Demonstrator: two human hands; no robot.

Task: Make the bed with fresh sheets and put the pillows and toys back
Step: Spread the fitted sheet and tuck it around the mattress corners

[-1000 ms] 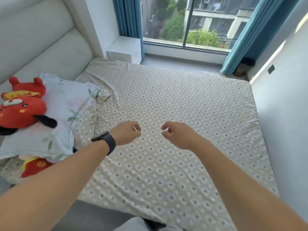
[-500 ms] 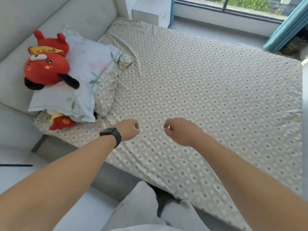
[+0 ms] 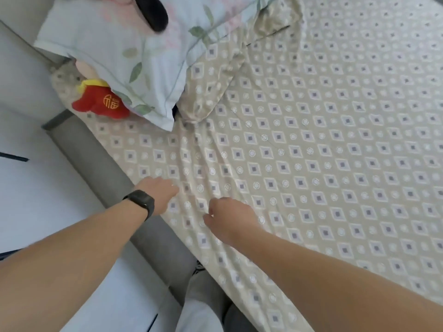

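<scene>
Sheet [image 3: 311,152] lies under both hands, left grip [image 3: 159,196] and right grip [image 3: 229,218] pinching its edge.

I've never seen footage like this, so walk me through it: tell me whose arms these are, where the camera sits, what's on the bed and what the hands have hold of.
There is no machine here. A person wears a wide-angle camera on the head, looking forward and down, so the two bare arms reaching in from the bottom are their own. The left hand, with a dark watch on its wrist, and the right hand are both down on the patterned sheet near the bed's near edge. The sheet is bunched into ridges there, but whether the fingers pinch it or only press it is unclear. Further up lies a floral pillow, partly covering a red plush toy, beside a second pillow in the sheet's own pattern.
</scene>
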